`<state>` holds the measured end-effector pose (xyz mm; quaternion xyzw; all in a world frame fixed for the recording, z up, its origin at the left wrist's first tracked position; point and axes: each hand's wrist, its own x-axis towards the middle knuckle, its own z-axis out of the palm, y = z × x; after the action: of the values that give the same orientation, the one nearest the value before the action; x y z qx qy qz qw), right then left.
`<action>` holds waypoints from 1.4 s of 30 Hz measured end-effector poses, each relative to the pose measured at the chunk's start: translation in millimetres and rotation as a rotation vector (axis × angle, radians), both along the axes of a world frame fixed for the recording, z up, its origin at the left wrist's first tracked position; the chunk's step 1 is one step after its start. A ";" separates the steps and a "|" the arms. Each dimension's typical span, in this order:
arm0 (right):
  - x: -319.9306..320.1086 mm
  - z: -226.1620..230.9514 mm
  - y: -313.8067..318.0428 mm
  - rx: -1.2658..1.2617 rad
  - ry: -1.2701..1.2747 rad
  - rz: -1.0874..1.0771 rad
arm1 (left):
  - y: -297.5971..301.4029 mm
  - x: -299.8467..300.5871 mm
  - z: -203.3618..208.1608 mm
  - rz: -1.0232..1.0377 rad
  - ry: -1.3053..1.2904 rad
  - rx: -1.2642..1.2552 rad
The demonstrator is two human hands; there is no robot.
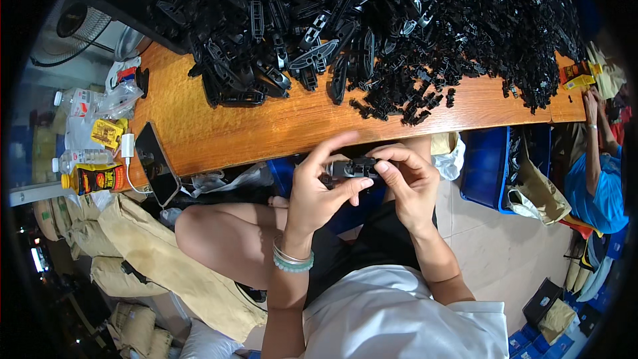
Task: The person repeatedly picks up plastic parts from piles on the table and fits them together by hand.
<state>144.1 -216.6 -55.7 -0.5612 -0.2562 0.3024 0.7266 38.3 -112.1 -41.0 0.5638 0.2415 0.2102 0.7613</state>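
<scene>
Between my two hands, over my lap and just off the table's near edge, is a small black plastic part (362,167). My left hand (321,183) pinches its left end between thumb and fingers, with the index finger raised. At the other end, the thumb and fingertips of my right hand (412,183) press on the part. My fingers cover much of it, so its full shape is hidden. Beyond my hands, long black plastic pieces (266,40) lie heaped on the wooden table (219,129). To their right spreads a pile of smaller black clips (419,93).
At the table's left stand a phone (158,163) on a white cable, bottles (86,157) and a yellow packet (108,131). A fan (73,26) is behind them. Blue crates (485,173) stand at right; a person in blue (591,179) sits beyond. Cardboard (173,259) lies left.
</scene>
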 end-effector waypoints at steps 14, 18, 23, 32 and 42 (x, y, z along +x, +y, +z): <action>13.3 8.7 -0.3 -0.145 -0.956 -0.049 | -4.9 -5.9 -2.8 0.137 0.147 0.080; 10.8 4.6 -2.6 -0.205 -0.584 0.023 | -5.4 -8.2 -6.2 0.143 0.152 0.262; 13.7 -2.5 -3.7 -0.185 -0.561 0.084 | -2.9 -11.1 -2.6 0.090 0.173 0.200; 33.3 -13.2 30.4 -0.256 -1.075 -0.199 | 33.7 33.0 -22.6 0.386 0.240 0.690; 25.4 -32.1 48.4 -0.306 -1.383 -0.272 | 46.2 48.4 -31.0 0.493 0.427 0.723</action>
<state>169.6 -168.2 -87.7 -0.7467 -0.5402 -0.1829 0.3424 86.7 -65.8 -72.0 0.7487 0.4302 0.3344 0.3776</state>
